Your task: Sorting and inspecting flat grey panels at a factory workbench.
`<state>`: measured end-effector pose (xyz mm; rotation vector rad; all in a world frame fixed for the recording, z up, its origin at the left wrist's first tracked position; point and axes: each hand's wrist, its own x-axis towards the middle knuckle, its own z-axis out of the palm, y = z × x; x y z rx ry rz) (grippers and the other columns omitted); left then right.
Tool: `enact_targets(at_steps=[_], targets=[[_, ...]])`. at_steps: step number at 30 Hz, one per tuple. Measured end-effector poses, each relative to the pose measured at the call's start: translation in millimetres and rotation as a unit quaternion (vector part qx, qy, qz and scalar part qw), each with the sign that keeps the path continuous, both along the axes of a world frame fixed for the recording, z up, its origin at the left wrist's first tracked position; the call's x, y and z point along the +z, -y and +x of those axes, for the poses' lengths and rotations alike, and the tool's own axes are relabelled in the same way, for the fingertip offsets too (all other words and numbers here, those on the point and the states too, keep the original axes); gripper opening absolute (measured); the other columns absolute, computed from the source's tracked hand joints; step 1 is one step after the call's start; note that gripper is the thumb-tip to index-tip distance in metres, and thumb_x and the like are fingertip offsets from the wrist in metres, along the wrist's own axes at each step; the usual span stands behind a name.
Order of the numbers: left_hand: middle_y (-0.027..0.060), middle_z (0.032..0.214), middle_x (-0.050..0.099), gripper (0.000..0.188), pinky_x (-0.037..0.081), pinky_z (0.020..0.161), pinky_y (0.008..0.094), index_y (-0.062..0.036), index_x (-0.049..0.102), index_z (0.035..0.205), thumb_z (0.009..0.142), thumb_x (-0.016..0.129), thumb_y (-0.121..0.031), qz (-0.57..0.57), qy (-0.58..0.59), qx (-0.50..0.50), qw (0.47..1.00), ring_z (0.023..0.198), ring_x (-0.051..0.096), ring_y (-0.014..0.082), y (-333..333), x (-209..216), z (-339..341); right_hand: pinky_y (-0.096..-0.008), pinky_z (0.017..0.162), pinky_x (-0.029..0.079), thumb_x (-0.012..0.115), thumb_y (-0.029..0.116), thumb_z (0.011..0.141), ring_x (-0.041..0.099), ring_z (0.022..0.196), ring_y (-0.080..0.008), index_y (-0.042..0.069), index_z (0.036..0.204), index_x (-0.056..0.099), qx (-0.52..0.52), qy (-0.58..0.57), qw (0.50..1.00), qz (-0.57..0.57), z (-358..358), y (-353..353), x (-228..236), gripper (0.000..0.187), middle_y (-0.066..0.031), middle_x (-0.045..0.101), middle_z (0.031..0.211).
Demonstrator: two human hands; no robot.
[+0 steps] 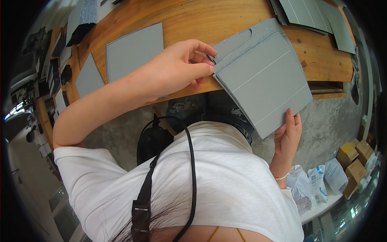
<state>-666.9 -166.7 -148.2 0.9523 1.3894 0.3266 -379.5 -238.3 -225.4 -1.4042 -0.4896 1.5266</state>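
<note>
A small stack of grey cardboard sheets (pixel 264 80) is tilted over the table's near edge. Thin white lines cross its top sheet, and the layers at the upper left are fanned slightly apart. At the stack's left edge, my left hand (pixel 189 66) has thumb and forefinger closed on the sheet edges, the other fingers curled below. My right hand (pixel 288 131) grips the near right corner, its thumb on top and the other fingers mostly hidden underneath. Left of the stack, a plain grey sheet pile (pixel 135 50) lies on the wooden table (pixel 189 20), partly behind my left forearm.
A smaller grey piece (pixel 89 76) lies at the table's left end. More lined grey sheets (pixel 306 14) are stacked at the far right. A tall pile of boards (pixel 82 20) stands far left. Cardboard boxes (pixel 354 173) and plastic bags (pixel 318 183) sit low at the right.
</note>
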Motion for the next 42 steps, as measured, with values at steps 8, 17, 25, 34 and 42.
enact_targets(at_steps=[8, 17, 25, 34, 42], targets=[[0.0002, 0.087, 0.057, 0.04, 0.047, 0.064, 0.0199, 0.0005, 0.048, 0.12, 0.085, 0.061, -0.017, -0.033, 0.024, -0.01, 0.999, 0.066, 0.048, 0.0035, -4.7, 3.3, 1.6, -0.0267, 0.081, 0.051, 0.052, 0.018, 0.093, 0.058, 0.1, -0.0158, -0.001, 0.127, 0.037, 0.015, -0.06, 0.998, 0.017, 4.5, 1.8, 9.1, 0.042, -0.0118, 0.053, 0.118], [0.0015, 0.094, 0.06, 0.044, 0.046, 0.067, 0.0197, -0.0002, 0.051, 0.114, 0.082, 0.068, -0.025, -0.025, 0.054, -0.024, 0.998, 0.077, 0.053, 0.0052, -7.0, 6.8, 13.3, -0.0223, 0.08, 0.05, 0.051, 0.017, 0.093, 0.057, 0.097, -0.0117, -0.002, 0.124, 0.039, -0.023, -0.068, 0.997, 0.038, 2.1, 4.1, 27.2, 0.038, -0.0108, 0.054, 0.114], [0.005, 0.104, 0.06, 0.043, 0.049, 0.079, 0.0247, 0.0004, 0.048, 0.12, 0.085, 0.064, -0.017, -0.08, 0.197, 0.001, 0.977, 0.091, 0.057, 0.0082, -10.2, 7.5, 19.5, -0.0047, 0.049, 0.045, 0.048, 0.02, 0.095, 0.057, 0.063, 0.0024, -0.004, 0.111, 0.052, -0.09, -0.076, 0.993, -0.005, 6.2, 4.6, 27.9, 0.028, -0.0036, 0.061, 0.094], [0.0065, 0.109, 0.058, 0.052, 0.049, 0.081, 0.0264, 0.0017, 0.044, 0.127, 0.083, 0.066, -0.014, -0.08, 0.236, -0.054, 0.967, 0.097, 0.056, 0.0117, -7.0, 1.6, 21.2, -0.0201, 0.076, 0.048, 0.053, 0.019, 0.092, 0.06, 0.088, -0.0094, -0.004, 0.116, 0.05, -0.04, -0.004, 0.999, 0.014, -11.5, -8.5, 42.7, 0.032, -0.0087, 0.061, 0.105], [0.009, 0.119, 0.053, 0.069, 0.048, 0.082, 0.0269, 0.0036, 0.044, 0.127, 0.071, 0.079, -0.017, 0.055, 0.249, -0.181, 0.95, 0.104, 0.052, 0.0138, -7.6, 5.8, 9.6, -0.0248, 0.086, 0.043, 0.056, 0.017, 0.089, 0.056, 0.099, -0.0134, -0.004, 0.122, 0.046, -0.024, 0.014, 0.998, 0.065, 3.3, -0.4, 31.1, 0.04, -0.0097, 0.058, 0.113]])
